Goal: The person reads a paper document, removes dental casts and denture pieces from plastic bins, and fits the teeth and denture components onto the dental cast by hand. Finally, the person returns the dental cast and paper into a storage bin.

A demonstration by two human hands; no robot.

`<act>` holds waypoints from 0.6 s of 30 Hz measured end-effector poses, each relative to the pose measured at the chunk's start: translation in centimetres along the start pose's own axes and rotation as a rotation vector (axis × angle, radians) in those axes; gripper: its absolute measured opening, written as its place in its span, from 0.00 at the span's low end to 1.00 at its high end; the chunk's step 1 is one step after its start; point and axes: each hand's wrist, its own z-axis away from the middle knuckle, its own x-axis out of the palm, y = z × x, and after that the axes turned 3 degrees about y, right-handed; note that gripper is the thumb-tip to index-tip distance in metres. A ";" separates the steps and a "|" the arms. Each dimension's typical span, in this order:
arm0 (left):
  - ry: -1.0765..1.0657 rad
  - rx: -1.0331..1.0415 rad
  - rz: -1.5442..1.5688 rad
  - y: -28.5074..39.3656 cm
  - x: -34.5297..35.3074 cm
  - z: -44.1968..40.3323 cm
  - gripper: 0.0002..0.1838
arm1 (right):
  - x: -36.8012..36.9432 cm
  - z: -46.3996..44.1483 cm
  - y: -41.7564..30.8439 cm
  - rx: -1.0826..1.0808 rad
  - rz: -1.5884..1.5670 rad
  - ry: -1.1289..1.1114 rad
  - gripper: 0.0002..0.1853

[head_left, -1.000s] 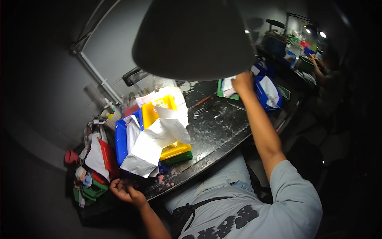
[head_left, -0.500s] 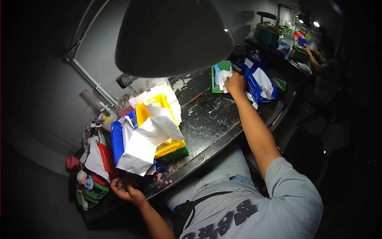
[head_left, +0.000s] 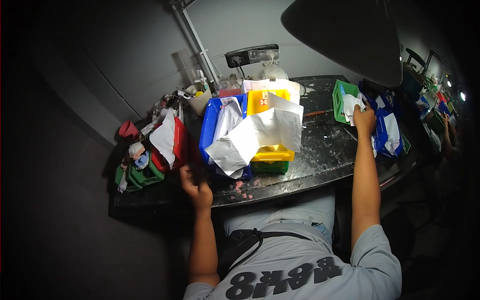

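Observation:
My right hand (head_left: 364,120) is at the right side of a small green bin (head_left: 340,89), its fingers closed on a crumpled white paper (head_left: 351,104) lying in that bin. The fingertips are partly hidden. At the near left table edge, my left hand (head_left: 197,189) is low beside a red bin (head_left: 179,142), fingers loosely apart and nothing visible in them; they are dim and a little blurred. Between my hands stand a blue bin (head_left: 209,125) and a yellow bin (head_left: 273,156), the yellow one on top of a green bin (head_left: 277,167). An unfolded white sheet (head_left: 250,135) drapes across both.
Blue bins with papers (head_left: 385,135) stand right of my right hand. A dark lamp shade (head_left: 345,35) hangs over the table. Green bins (head_left: 145,175) and a red cup (head_left: 128,131) are at far left. Another person's hand (head_left: 446,120) shows at a far-right bench.
My view has swung right and levelled, so the bins appear shifted. My left hand has risen beside the red bin. My right hand stays at the small green bin's white paper.

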 end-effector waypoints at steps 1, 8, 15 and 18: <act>-0.030 -0.005 0.022 -0.1 -0.1 0.0 0.07 | 0.1 0.1 0.1 -0.011 0.016 -0.012 0.26; -0.110 -0.052 -0.081 -1.6 -0.8 0.4 0.12 | 1.8 -0.5 1.9 -0.096 -0.051 0.022 0.23; -0.101 -0.084 -0.030 -1.4 -0.5 0.3 0.10 | -2.4 1.8 -2.2 -0.282 -0.202 0.211 0.30; -0.123 -0.068 -0.093 -1.7 -0.8 0.3 0.11 | -6.7 6.7 -6.4 -0.461 -0.598 0.000 0.30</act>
